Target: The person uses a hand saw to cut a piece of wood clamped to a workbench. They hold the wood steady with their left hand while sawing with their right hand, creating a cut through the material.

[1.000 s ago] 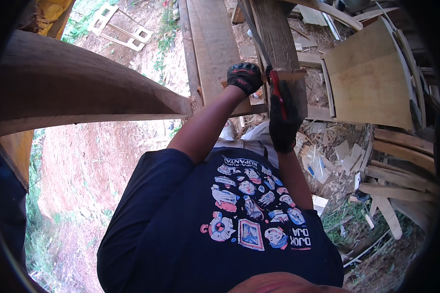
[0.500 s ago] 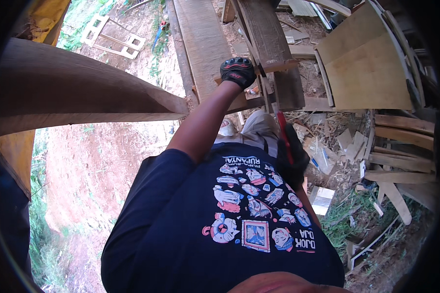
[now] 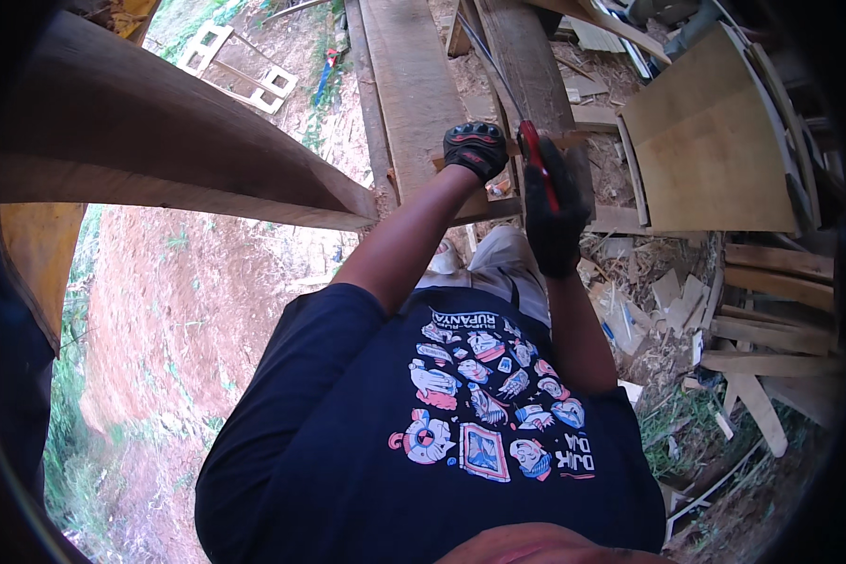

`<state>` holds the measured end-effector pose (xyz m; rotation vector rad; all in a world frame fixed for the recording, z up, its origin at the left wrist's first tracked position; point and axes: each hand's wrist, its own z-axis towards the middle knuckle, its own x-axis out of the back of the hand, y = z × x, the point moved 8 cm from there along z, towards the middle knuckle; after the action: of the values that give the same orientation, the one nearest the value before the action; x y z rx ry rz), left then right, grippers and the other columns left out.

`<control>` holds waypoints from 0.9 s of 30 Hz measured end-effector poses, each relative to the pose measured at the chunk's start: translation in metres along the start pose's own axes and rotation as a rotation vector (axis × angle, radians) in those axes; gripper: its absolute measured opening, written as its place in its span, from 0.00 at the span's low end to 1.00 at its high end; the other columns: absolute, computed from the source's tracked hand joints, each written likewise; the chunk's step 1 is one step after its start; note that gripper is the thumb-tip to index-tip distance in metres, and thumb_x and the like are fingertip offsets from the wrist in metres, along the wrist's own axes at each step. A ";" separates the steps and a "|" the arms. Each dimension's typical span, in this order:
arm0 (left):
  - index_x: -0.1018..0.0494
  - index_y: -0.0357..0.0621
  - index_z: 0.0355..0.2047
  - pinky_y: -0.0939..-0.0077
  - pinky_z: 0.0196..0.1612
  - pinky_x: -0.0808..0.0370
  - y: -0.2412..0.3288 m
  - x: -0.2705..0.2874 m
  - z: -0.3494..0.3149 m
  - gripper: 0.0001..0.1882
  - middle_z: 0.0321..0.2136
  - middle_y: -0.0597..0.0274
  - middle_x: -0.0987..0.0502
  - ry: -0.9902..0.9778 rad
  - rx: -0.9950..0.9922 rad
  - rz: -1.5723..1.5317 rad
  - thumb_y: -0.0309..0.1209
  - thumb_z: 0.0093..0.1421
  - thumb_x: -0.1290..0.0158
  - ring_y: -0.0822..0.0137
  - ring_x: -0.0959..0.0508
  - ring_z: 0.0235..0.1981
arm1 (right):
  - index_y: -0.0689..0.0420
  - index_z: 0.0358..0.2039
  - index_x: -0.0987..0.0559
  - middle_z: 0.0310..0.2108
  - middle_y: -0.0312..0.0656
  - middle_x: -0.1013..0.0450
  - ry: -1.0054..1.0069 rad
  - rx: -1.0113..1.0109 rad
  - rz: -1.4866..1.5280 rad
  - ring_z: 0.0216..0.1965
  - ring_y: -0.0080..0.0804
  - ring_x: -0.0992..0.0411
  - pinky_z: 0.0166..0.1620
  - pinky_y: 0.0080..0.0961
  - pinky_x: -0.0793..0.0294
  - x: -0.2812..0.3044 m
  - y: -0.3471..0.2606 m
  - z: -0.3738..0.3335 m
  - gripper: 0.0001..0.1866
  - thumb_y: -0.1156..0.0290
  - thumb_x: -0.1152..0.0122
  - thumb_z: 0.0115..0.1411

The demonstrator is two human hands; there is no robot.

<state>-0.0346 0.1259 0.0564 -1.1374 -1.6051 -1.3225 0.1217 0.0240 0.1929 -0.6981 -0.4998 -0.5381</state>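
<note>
My right hand (image 3: pixel 555 221), in a black glove, is closed around the red handle of a hand saw (image 3: pixel 539 162). The narrow blade runs away from me between the dark planks. My left hand (image 3: pixel 476 150), in a black glove with red trim, is closed and presses on a thin wooden strip (image 3: pixel 571 141). That strip lies crosswise over the bench planks (image 3: pixel 409 75), and the saw crosses it just right of my left hand. My fingers and the glove hide much of the strip, and the cutting point is hard to make out.
A thick wooden beam (image 3: pixel 188 141) juts in from the left. A plywood sheet (image 3: pixel 714 141) leans at the right, near stacked curved boards (image 3: pixel 771 310). Wood scraps (image 3: pixel 677 301) litter the ground. A pale wooden frame (image 3: pixel 240 70) lies on the soil at the far left.
My right hand has moved forward, away from my body, pushing the saw along past the strip. My left hand keeps its hold. The whole view has shifted slightly.
</note>
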 end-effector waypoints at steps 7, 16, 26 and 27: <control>0.09 0.51 0.45 0.49 0.53 0.14 0.000 -0.011 0.002 0.20 0.45 0.50 0.09 0.012 0.024 -0.009 0.52 0.65 0.34 0.48 0.09 0.50 | 0.61 0.68 0.19 0.61 0.52 0.16 0.020 0.103 -0.163 0.41 0.49 0.14 0.43 0.44 0.14 -0.011 0.005 -0.016 0.23 0.75 0.32 0.74; 0.09 0.52 0.47 0.49 0.57 0.14 -0.021 -0.016 0.006 0.25 0.48 0.48 0.09 0.020 0.115 -0.052 0.58 0.65 0.34 0.48 0.10 0.53 | 0.56 0.71 0.19 0.59 0.54 0.15 -0.054 -0.098 0.097 0.47 0.54 0.12 0.46 0.43 0.13 -0.011 0.009 -0.032 0.25 0.74 0.32 0.74; 0.09 0.47 0.48 0.49 0.58 0.15 -0.008 -0.010 0.016 0.24 0.49 0.45 0.10 -0.065 0.072 -0.031 0.53 0.66 0.38 0.44 0.10 0.53 | 0.55 0.72 0.20 0.57 0.52 0.13 -0.300 -0.411 0.156 0.46 0.48 0.10 0.46 0.38 0.13 0.137 -0.036 -0.145 0.30 0.69 0.27 0.71; 0.09 0.47 0.48 0.48 0.57 0.14 -0.012 -0.012 0.018 0.24 0.48 0.44 0.10 -0.005 0.027 0.011 0.53 0.65 0.38 0.43 0.09 0.52 | 0.54 0.73 0.20 0.56 0.51 0.12 -0.317 -0.502 0.207 0.44 0.43 0.10 0.46 0.36 0.14 0.146 -0.034 -0.155 0.31 0.69 0.27 0.71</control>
<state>-0.0418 0.1403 0.0379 -1.1327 -1.6139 -1.2883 0.2491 -0.1497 0.1926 -1.3134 -0.5848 -0.3575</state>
